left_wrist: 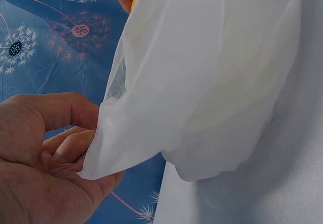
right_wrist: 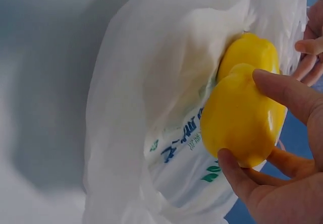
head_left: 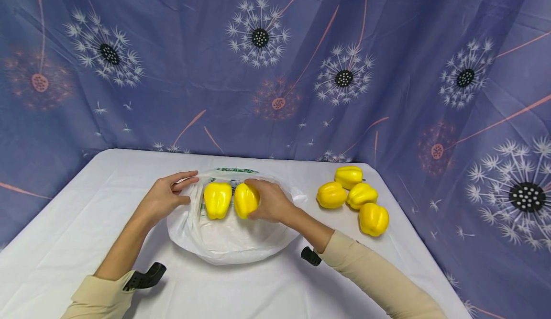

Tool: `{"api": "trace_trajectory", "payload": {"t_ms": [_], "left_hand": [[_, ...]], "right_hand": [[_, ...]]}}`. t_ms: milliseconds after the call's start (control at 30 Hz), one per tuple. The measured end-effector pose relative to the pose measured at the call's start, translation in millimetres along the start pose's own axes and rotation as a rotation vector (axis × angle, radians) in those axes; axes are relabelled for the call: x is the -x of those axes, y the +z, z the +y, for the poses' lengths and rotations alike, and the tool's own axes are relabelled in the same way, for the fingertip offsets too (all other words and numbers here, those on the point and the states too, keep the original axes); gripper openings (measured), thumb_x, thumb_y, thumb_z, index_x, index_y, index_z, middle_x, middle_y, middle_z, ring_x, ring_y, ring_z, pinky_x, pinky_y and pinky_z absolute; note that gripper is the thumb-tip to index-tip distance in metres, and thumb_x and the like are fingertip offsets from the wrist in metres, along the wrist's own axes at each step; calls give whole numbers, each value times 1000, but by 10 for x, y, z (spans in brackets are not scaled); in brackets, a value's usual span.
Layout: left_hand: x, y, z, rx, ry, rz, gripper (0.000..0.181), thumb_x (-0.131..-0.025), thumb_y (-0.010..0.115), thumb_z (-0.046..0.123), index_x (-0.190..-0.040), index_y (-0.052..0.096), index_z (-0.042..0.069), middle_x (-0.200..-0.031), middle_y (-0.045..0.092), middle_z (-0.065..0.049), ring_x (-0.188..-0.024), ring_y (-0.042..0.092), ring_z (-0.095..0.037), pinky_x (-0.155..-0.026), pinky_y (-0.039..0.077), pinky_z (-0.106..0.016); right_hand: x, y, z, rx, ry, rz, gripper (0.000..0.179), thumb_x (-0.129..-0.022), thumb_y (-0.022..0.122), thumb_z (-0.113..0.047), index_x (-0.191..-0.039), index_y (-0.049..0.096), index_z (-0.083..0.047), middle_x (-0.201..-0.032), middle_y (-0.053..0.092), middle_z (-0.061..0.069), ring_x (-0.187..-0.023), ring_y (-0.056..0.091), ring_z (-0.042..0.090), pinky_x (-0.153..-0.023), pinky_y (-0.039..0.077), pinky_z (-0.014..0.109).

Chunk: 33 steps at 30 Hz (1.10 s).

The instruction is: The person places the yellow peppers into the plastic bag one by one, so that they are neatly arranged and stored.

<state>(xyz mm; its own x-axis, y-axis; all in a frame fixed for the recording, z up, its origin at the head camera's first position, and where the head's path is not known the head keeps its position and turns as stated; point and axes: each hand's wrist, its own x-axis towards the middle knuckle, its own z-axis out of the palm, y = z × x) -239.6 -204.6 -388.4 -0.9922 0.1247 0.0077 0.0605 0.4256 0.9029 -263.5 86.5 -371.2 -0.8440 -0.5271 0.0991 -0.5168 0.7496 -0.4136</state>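
Note:
A white plastic bag (head_left: 232, 254) lies on the table with its mouth spread wide. One yellow bell pepper (head_left: 217, 200) rests inside, toward the left. Beside it, my right hand (head_left: 271, 202) grips a second yellow bell pepper (right_wrist: 237, 118) between thumb and fingers, over the bag's printed inner side. At the bag's left rim is my left hand (head_left: 161, 199), thumb and fingers spread apart. In the left wrist view the bag's edge overlaps those fingers (left_wrist: 75, 146), which touch the plastic and partly disappear behind it.
Several more yellow bell peppers (head_left: 361, 196) sit grouped at the table's right side. A white cloth (head_left: 206, 290) covers the table. Behind it and along the right hangs a blue curtain (head_left: 181, 70) with dandelion prints.

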Motion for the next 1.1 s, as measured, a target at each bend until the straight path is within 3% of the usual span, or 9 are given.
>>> {"api": "trace_trajectory", "payload": {"t_ms": [233,800,1100], "left_hand": [[1,3,15,-3,-1,-3,78,-82,63,-7,-155,41,6,-147,55,-19,-151,29,-39,-72,45,-17],[-3,-7,-10,-33,20,0,80,-79,64,-6,-155,43,10,-146,57,-16,-151,30,-36,-82,39,-9],[-3,0,-11,-18,16,-1,81,-79,64,-7,-155,42,8,-147,56,-17,-151,29,-35,-77,41,-14]], "right_hand": [[-58,86,21,-8,47,-14,86,-68,91,-15,-146,54,-11,-146,59,5,-136,53,27,-115,38,45],[-175,177,-5,10,30,-4,85,-68,91,-14,-144,55,-9,-144,61,7,-134,55,28,-114,40,45],[-212,213,-39,12,36,-17,83,-70,91,-14,-144,55,-10,-145,61,6,-134,55,27,-114,40,46]]}}
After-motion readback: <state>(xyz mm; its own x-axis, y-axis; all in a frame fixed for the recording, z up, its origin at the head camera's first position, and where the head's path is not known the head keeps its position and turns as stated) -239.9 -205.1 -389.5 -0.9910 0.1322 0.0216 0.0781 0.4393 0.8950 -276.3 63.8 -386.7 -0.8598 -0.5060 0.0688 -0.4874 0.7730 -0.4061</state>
